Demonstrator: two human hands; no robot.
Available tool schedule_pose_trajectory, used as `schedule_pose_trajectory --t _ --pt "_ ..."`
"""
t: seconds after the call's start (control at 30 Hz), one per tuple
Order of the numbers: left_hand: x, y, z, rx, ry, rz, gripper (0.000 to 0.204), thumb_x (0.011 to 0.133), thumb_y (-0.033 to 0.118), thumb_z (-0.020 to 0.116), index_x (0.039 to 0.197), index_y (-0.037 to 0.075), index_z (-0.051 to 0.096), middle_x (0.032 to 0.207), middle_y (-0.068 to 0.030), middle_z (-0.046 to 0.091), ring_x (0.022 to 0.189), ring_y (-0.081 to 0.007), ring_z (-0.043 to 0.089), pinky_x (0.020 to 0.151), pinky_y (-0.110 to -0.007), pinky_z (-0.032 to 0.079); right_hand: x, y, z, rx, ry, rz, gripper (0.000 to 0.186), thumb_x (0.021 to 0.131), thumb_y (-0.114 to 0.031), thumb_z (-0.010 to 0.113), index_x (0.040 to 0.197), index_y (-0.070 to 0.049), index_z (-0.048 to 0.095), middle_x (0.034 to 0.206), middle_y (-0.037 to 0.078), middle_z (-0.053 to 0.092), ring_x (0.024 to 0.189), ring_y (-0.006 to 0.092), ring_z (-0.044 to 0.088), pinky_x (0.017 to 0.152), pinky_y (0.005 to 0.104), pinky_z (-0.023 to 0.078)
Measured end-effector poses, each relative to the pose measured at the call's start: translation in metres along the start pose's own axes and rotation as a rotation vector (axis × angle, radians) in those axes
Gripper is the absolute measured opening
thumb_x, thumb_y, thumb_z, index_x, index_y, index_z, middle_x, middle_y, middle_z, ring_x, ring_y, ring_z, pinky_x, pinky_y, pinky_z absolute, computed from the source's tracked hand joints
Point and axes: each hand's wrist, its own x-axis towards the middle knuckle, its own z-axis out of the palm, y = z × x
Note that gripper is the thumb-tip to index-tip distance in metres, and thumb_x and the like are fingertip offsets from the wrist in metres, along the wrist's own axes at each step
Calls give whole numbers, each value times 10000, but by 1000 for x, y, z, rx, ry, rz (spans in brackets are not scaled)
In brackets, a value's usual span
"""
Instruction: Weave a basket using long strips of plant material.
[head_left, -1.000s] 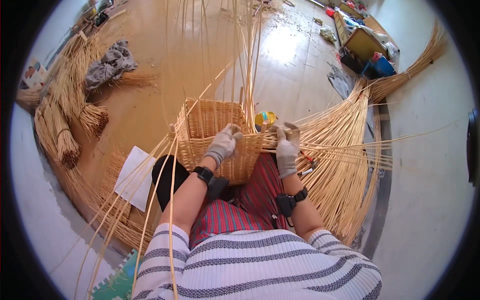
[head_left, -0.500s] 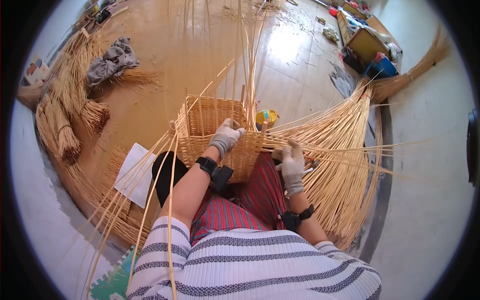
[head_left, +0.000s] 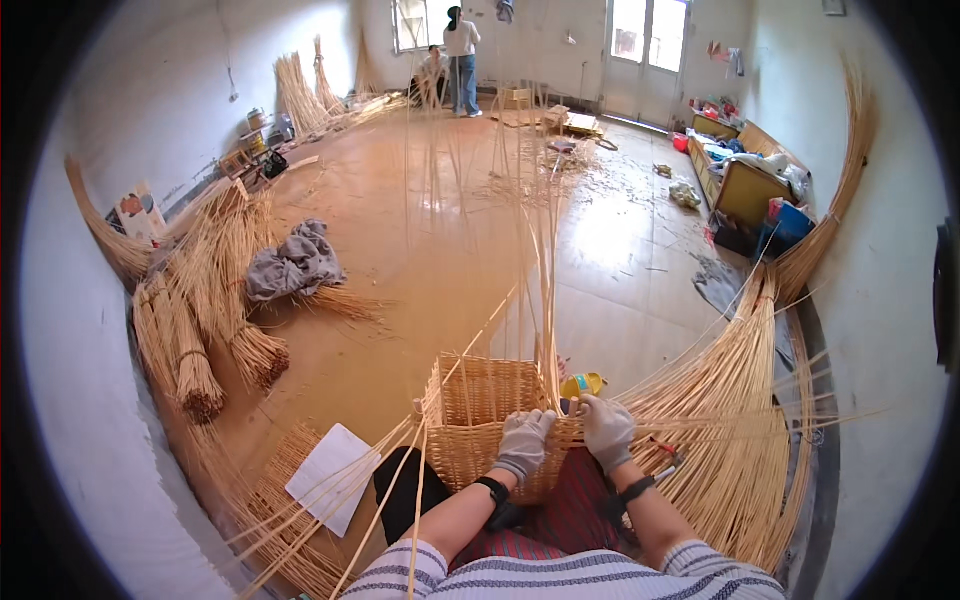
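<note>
A square woven wicker basket (head_left: 462, 462) rests on my lap, with long loose strands (head_left: 548, 270) rising from its right back corner. More strands fan out from its left and right front corners. My left hand (head_left: 525, 442), in a pale work glove, is closed at the front rim near the right corner, its fingertips curled over the weave. Just beyond that corner, my gloved right hand (head_left: 608, 432) pinches a wicker strand where the strands leave the basket. The hand itself partly hides the fingertips.
Beside me on the right lies a big fanned bundle of wicker rods (head_left: 730, 430). A yellow container (head_left: 582, 385) stands behind the basket. To the left are a white sheet (head_left: 333, 478), tied bundles (head_left: 185, 350) and a grey cloth (head_left: 296, 262). Two people (head_left: 462, 60) are at the far wall.
The view has tilted up, showing the far room. My right hand has come up and inward to the basket's right front corner, and my left hand has shifted right along the rim.
</note>
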Motion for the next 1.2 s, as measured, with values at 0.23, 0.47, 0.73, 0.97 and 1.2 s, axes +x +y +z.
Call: schedule_pose_trajectory --t 0.23,0.47,0.73,0.97,1.2 --pt "-3 9 -8 -24 -53 2 487 865 164 655 1334 130 530 1165 -120 623 1139 -325 592 1012 -474 412 4 -5 -8 -19 29 18 217 866 -102 673 1078 -150 664 777 89 683 748 313 685 707 448 538" --pt "-59 0 -51 -368 101 43 471 931 153 678 1382 92 555 1239 -147 641 1151 -332 638 1057 -437 471 -11 -58 8 477 10 311 561 933 -90 640 1467 -52 471 1045 141 738 974 332 717 943 425 540" --pt "-164 -132 14 -680 500 -795 332 905 25 664 1232 19 610 1072 -128 673 919 -229 683 853 -344 552 30 -84 63 49 -509 493 809 966 -159 508 1657 -264 100 1284 153 677 1072 352 701 1068 562 404" --pt "-136 -102 -39 -566 615 -781 640 863 202 775 1375 -60 495 1286 -249 629 1147 -369 624 1046 -419 460 35 -69 57 139 -613 430 820 939 -85 512 1631 -368 177 1168 219 696 889 394 706 820 525 495" --pt "-128 -119 -34 -401 503 -637 547 947 323 738 1325 -36 571 1202 -184 672 942 -335 651 907 -407 521 -11 -82 40 513 -224 401 839 882 -95 659 1615 -103 251 1487 243 480 1315 410 515 1141 421 391"
